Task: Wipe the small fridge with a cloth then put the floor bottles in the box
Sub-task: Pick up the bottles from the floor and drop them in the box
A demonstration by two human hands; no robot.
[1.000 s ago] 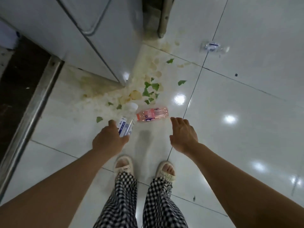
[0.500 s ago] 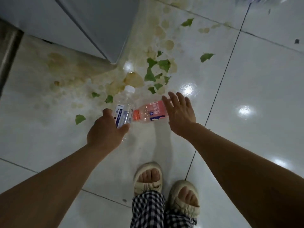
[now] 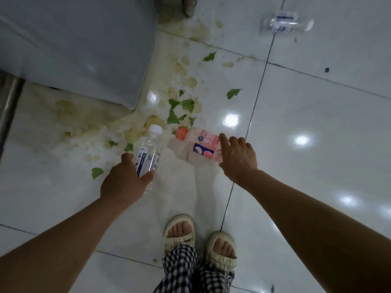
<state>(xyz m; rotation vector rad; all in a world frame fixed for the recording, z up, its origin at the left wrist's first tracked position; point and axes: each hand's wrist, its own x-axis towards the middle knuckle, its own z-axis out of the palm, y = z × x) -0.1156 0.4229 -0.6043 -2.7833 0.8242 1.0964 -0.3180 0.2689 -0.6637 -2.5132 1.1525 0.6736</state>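
My left hand (image 3: 124, 182) grips the lower part of a clear water bottle (image 3: 149, 152) with a white cap and blue-white label, cap pointing away from me. My right hand (image 3: 238, 157) curls its fingers round the base end of a pink drink bottle (image 3: 196, 144) with an orange cap, which is lifted off the tiles. A third clear bottle (image 3: 284, 23) lies on its side on the floor at the far right. The small grey fridge (image 3: 74, 49) stands at the upper left. No box is in view.
Yellowish spilled liquid (image 3: 131, 127) and torn green leaf bits (image 3: 179, 111) cover the white tiles beside the fridge corner. A metal rail (image 3: 9, 102) runs along the left edge. My sandalled feet (image 3: 196, 240) stand below the hands.
My right hand has closed round the pink bottle and raised it off the floor. My left hand keeps its grip on the clear bottle. The view has pulled back a little.
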